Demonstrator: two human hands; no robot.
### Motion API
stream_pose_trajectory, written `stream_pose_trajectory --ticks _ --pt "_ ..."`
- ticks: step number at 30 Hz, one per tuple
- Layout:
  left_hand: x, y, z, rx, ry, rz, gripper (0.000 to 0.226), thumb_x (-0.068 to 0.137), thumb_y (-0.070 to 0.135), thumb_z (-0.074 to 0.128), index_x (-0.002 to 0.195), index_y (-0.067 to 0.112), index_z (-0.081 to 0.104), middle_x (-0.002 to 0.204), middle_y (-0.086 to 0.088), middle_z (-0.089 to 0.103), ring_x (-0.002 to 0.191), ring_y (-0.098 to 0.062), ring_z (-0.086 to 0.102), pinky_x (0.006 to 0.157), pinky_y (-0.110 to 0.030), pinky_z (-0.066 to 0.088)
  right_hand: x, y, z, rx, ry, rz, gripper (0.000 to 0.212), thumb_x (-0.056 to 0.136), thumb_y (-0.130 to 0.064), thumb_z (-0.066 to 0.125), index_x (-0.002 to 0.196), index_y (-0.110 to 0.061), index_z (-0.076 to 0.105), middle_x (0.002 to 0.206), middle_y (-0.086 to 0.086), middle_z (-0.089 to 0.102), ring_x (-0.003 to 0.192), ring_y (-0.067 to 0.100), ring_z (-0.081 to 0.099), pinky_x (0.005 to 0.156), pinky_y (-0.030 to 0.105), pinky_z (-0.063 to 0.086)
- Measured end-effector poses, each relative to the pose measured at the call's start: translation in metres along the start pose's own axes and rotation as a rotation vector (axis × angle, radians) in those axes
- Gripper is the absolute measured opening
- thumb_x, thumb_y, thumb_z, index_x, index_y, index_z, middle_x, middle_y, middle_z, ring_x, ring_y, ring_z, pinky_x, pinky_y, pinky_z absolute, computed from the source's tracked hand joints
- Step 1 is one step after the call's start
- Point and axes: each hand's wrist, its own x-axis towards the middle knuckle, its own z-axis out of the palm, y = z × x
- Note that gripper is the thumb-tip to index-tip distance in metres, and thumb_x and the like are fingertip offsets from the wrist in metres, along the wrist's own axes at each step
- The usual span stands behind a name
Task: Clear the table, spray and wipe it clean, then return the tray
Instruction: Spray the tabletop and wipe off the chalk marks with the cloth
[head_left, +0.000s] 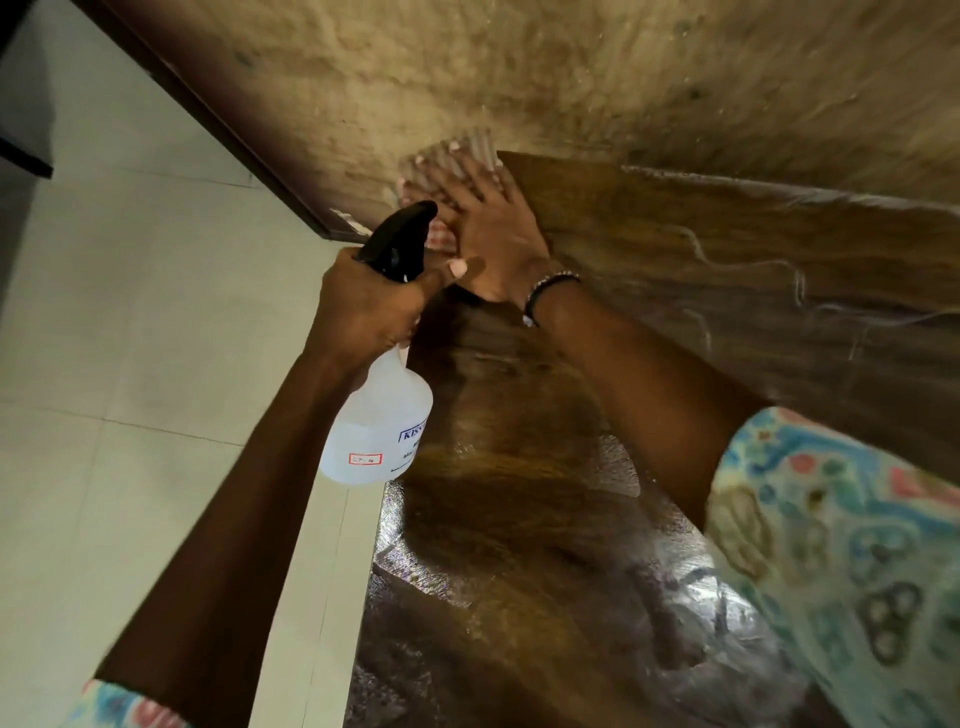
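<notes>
A dark wooden table (519, 519) fills the right and top of the head view; its near part shines wet and streaked, its far part looks dull and dusty. My left hand (363, 306) grips the neck of a clear spray bottle (379, 431) with a black trigger head, held over the table's left edge. My right hand (488, 228) lies flat, fingers straight, pressing a pink striped cloth (452, 161) onto the tabletop near the far left edge. The cloth is blurred and mostly hidden under the hand.
Pale tiled floor (130, 312) lies to the left of the table. A dark piece of furniture (21, 150) shows at the upper left corner. My patterned sleeve (841, 545) covers the lower right.
</notes>
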Motion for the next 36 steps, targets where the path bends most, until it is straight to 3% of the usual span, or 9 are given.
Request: stream_pose_trajectory --ticks 1,5,11,16,21,23,26,30,36 --pt "-0.001 0.000 0.000 0.005 -0.005 -0.005 0.071 0.063 0.049 0.080 0.125 0.024 0.057 0.102 -0.020 0.068 0.066 -0.034 0.062 0.060 -0.034 0.053 -0.013 -0.003 0.001 0.014 0.010 -0.047 0.075 0.086 -0.065 0.019 0.152 -0.030 0.020 0.163 -0.002 0.008 0.150 0.027 0.001 0.120 0.049 0.003" --pt "-0.003 0.001 -0.003 0.017 -0.031 -0.009 0.075 0.063 0.051 0.080 0.128 0.023 0.054 0.109 -0.017 0.067 0.081 -0.040 0.064 0.070 -0.043 0.056 -0.071 0.014 0.010 0.086 0.077 -0.119 0.076 0.085 -0.069 0.026 0.149 -0.027 0.031 0.158 0.002 0.026 0.148 0.028 0.017 0.119 0.049 0.013" --pt "-0.009 -0.010 -0.007 0.011 -0.037 -0.021 0.056 0.072 0.042 0.076 0.116 0.012 0.060 0.065 -0.001 0.057 0.041 -0.006 0.051 0.044 -0.016 0.042 -0.059 0.061 0.002 0.056 0.105 0.227 0.079 0.081 -0.069 0.020 0.152 -0.032 0.019 0.161 -0.003 0.017 0.149 0.027 0.010 0.118 0.050 0.016" --pt "-0.016 -0.023 -0.007 0.046 -0.064 -0.007 0.059 0.071 0.041 0.077 0.118 0.012 0.058 0.059 0.001 0.051 0.031 -0.003 0.045 0.038 -0.014 0.038 -0.024 0.013 0.003 0.072 0.048 0.265 0.079 0.084 -0.070 0.015 0.153 -0.033 0.009 0.163 -0.004 0.005 0.150 0.025 -0.001 0.120 0.051 0.006" --pt "-0.027 -0.020 0.002 0.110 -0.078 0.012 0.070 0.067 0.048 0.078 0.121 0.009 0.054 0.090 -0.009 0.063 0.053 -0.006 0.050 0.042 -0.016 0.040 -0.079 0.001 0.011 0.041 0.062 0.061 0.079 0.081 -0.067 0.012 0.152 -0.033 0.016 0.162 -0.003 0.013 0.150 0.025 0.007 0.120 0.049 0.009" --pt "-0.029 -0.013 0.012 0.125 -0.106 0.010 0.066 0.069 0.044 0.078 0.117 0.006 0.057 0.077 -0.008 0.062 0.048 -0.007 0.050 0.038 -0.015 0.039 -0.106 0.014 0.016 0.045 0.097 0.064 0.074 0.086 -0.068 0.020 0.150 -0.033 0.025 0.160 -0.004 0.021 0.149 0.024 0.013 0.119 0.050 0.016" --pt "-0.030 0.004 0.034 0.148 -0.161 0.058 0.068 0.066 0.048 0.079 0.122 0.016 0.057 0.082 -0.006 0.064 0.058 -0.014 0.062 0.044 -0.018 0.044 -0.143 0.051 0.022 0.037 0.126 0.131 0.071 0.089 -0.068 0.026 0.151 -0.033 0.025 0.160 -0.005 0.021 0.149 0.023 0.012 0.119 0.049 0.017" --pt "-0.033 0.029 0.070 0.215 -0.146 0.091 0.089 0.056 0.062 0.078 0.127 0.017 0.052 0.119 -0.004 0.063 0.100 -0.026 0.065 0.082 -0.037 0.056 -0.183 0.110 0.023 0.007 0.136 0.248 0.075 0.087 -0.066 0.030 0.152 -0.030 0.021 0.161 0.000 0.018 0.149 0.028 0.012 0.117 0.052 0.021" --pt "-0.032 0.057 0.117 0.220 -0.152 0.024 0.084 0.065 0.051 0.079 0.126 0.005 0.045 0.110 -0.019 0.067 0.101 -0.038 0.065 0.082 -0.041 0.055 -0.238 0.198 0.009 0.102 0.174 0.538 0.079 0.083 -0.065 0.027 0.153 -0.031 0.015 0.162 0.000 0.015 0.149 0.029 0.010 0.117 0.052 0.015"
